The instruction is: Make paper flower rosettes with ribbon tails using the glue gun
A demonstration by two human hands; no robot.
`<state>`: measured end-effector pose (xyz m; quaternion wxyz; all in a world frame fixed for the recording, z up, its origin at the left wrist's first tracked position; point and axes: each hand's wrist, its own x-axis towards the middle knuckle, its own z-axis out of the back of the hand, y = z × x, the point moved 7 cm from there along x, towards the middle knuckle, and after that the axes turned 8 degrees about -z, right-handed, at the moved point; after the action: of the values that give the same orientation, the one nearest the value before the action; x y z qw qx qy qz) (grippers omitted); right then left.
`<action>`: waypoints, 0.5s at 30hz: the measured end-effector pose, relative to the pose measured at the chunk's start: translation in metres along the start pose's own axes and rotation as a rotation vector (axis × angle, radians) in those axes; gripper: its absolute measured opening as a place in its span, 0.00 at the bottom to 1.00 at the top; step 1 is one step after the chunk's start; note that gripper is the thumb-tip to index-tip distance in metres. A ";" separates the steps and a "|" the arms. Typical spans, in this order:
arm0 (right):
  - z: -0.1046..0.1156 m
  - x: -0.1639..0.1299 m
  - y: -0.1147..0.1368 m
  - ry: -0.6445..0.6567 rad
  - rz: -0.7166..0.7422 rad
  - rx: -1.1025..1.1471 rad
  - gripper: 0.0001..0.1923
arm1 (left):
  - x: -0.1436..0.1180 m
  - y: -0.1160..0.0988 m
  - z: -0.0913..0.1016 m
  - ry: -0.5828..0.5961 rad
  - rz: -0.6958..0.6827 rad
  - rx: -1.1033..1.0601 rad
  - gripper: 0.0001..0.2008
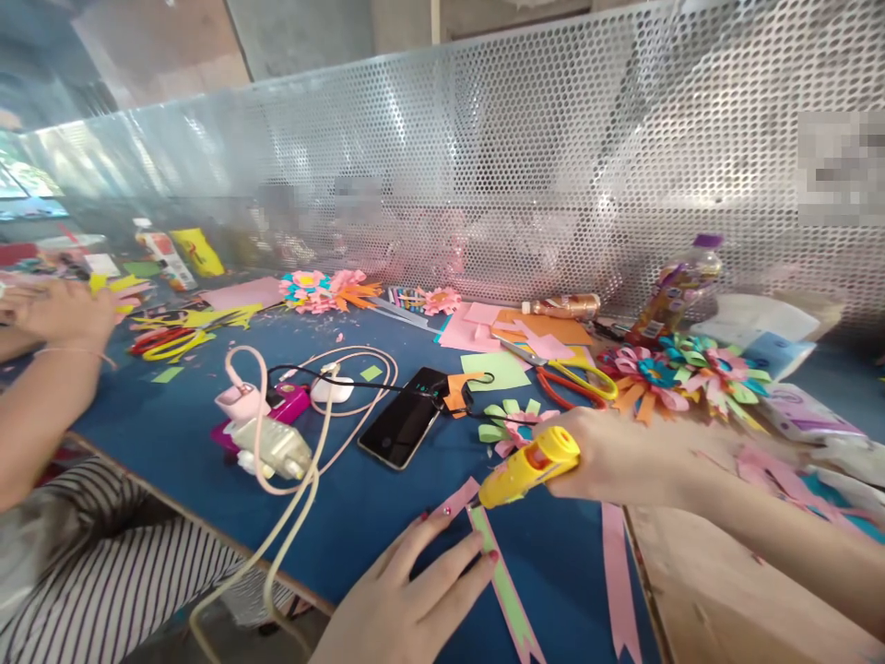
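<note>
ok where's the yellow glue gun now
In the head view the yellow glue gun is just right of centre, gripped in the right hand, its nozzle at the upper end of the green-and-pink strip; the phone lies to its left.

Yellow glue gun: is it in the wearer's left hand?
No, the right hand holds the yellow glue gun, while the left hand lies at the green-and-pink paper strip.

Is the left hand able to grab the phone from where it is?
Probably yes: the left hand would have to let go of the strips, but the phone lies just beyond it, with bare table between.
</note>
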<state>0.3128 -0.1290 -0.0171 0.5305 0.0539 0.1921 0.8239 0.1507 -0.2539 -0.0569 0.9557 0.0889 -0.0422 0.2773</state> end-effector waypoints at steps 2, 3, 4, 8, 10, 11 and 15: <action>0.002 -0.001 -0.001 0.005 -0.026 -0.016 0.05 | 0.000 -0.001 0.002 0.005 -0.017 0.049 0.30; 0.003 -0.002 0.000 0.007 -0.032 -0.027 0.04 | 0.001 -0.002 0.003 0.007 -0.020 0.071 0.30; 0.004 -0.003 0.001 0.014 -0.034 -0.040 0.03 | 0.001 -0.002 0.003 0.017 -0.021 0.089 0.30; 0.006 -0.004 0.006 0.058 -0.022 -0.082 0.03 | 0.002 -0.004 0.005 0.047 -0.027 0.143 0.30; 0.006 -0.004 0.008 0.065 -0.001 -0.092 0.02 | 0.002 -0.004 0.006 0.044 -0.028 0.141 0.30; 0.006 -0.004 0.008 0.065 0.008 -0.098 0.02 | 0.003 -0.004 0.006 0.042 -0.026 0.140 0.30; 0.009 -0.004 0.013 0.065 0.043 -0.145 0.02 | 0.002 -0.004 0.006 0.039 -0.018 0.145 0.30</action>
<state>0.3060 -0.1348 -0.0037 0.5085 -0.0073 0.1476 0.8483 0.1544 -0.2578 -0.0513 0.9499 0.1527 -0.0026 0.2728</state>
